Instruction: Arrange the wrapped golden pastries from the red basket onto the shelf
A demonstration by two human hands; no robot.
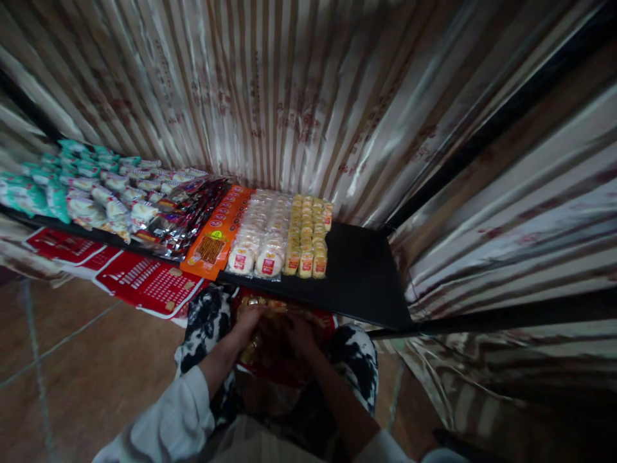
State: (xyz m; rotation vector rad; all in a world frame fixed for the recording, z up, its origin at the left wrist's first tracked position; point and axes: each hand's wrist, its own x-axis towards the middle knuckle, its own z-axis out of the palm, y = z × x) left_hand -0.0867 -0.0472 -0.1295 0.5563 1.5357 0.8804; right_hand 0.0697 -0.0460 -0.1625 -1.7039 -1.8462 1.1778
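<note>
Between my knees sits a red bag with small gold-wrapped snack packs in its mouth. My left hand is at the left side of the opening, touching the packs or the bag's edge; I cannot tell which. My right hand reaches into the right side, and its fingers are lost in shadow. Just beyond, on a black shelf, stand rows of yellow wrapped snack packs. Left of them lie rows of round white wrapped crackers.
Further left on the shelf lie an orange snack bag, dark shiny packets, white packets and green packets. Red printed sheets hang below the shelf's front edge. Striped curtains enclose the back and right, with black frame bars.
</note>
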